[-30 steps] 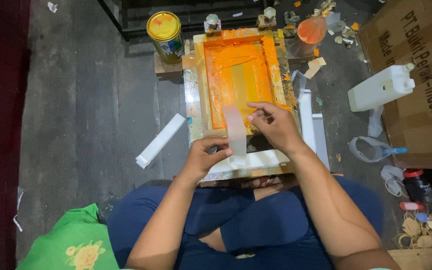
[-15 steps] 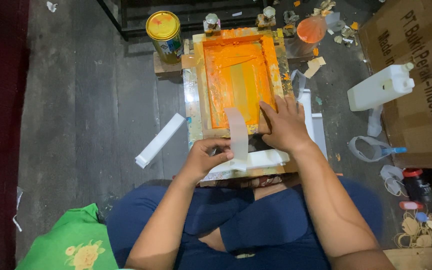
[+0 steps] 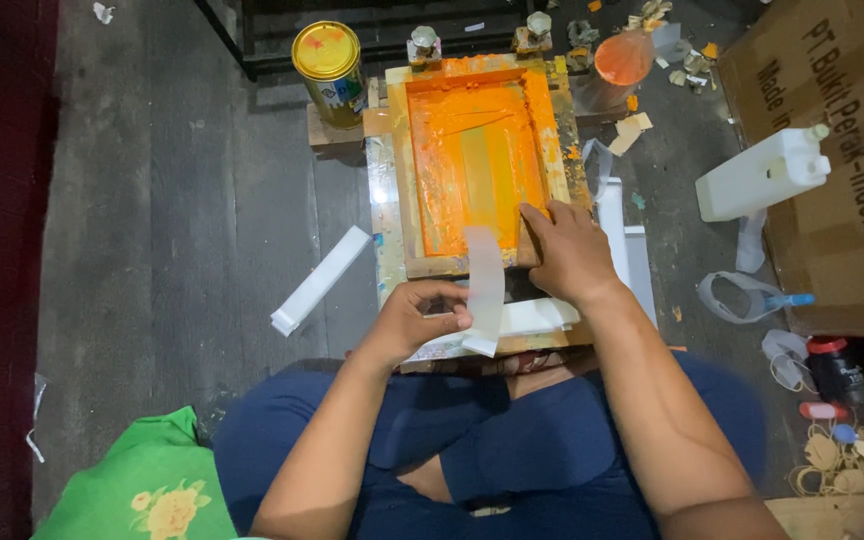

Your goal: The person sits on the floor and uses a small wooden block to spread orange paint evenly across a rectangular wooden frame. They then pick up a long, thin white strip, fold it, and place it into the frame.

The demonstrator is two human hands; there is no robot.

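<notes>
A wooden screen-printing frame (image 3: 399, 180) coated in orange ink lies on the floor in front of my crossed legs. My right hand (image 3: 564, 252) rests flat on the frame's near right corner, pressing on the wood. My left hand (image 3: 422, 318) pinches the lower end of a pale translucent strip (image 3: 483, 283) that curves up over the frame's near edge. Under the hands lies a stack of white sheets (image 3: 532, 318) on a board.
A yellow-lidded tin (image 3: 328, 60) stands at the frame's far left. A white bar (image 3: 319, 280) lies to the left, a white jug (image 3: 762, 176) and a cardboard box (image 3: 842, 150) to the right. A green cloth (image 3: 142, 485) is at lower left. Small bottles and rubber bands lie at lower right.
My right hand came off the orange mesh and moved down to the frame's near right corner. My left hand shifted right and took hold of the strip's lower end.
</notes>
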